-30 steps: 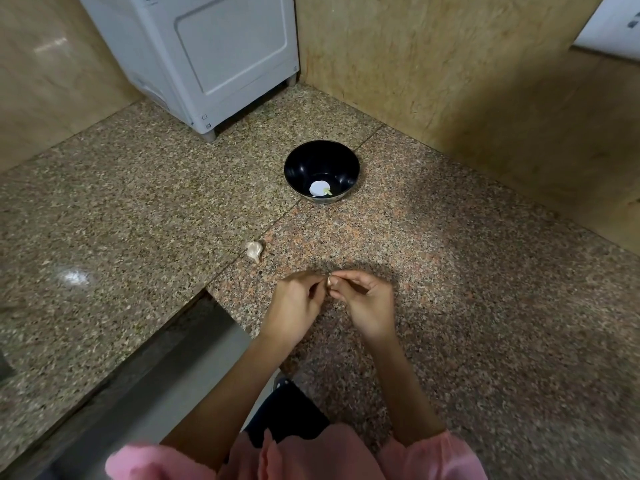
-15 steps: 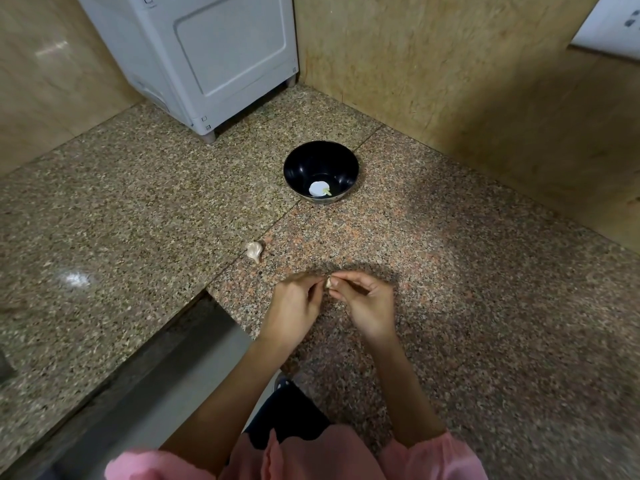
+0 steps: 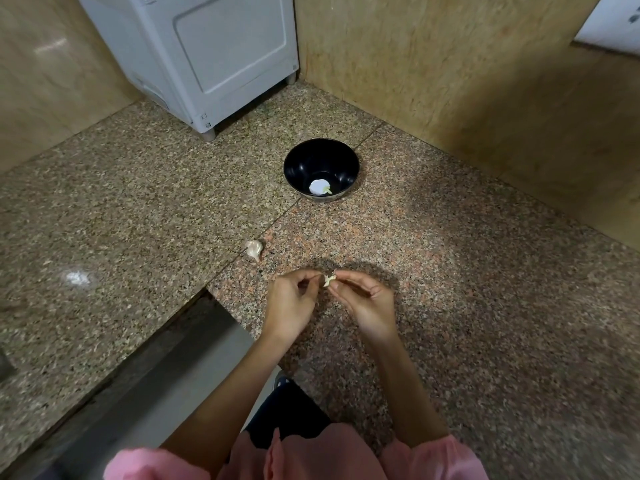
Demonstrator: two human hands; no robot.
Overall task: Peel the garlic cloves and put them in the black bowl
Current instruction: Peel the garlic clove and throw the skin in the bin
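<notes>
Just above the counter [image 3: 485, 306], the fingertips of both hands meet on one clove [image 3: 329, 279]. The left hand [image 3: 291, 306] pinches its left side between thumb and forefinger, and the right hand [image 3: 367, 304] pinches the other side, its remaining fingers curled in. Ragged pale bits stick out from the clove. It hangs over the counter's front part, near the inner corner of the near edge. A second clove [image 3: 255, 250], unpeeled, lies on the counter just beyond the left hand. Farther back, toward the rear corner, stands the bowl [image 3: 304, 161], with a white piece [image 3: 318, 186] showing a green tip inside. A white appliance [image 3: 207, 53] sits at the back edge. Pink sleeves [image 3: 433, 459] show nearest the camera.
</notes>
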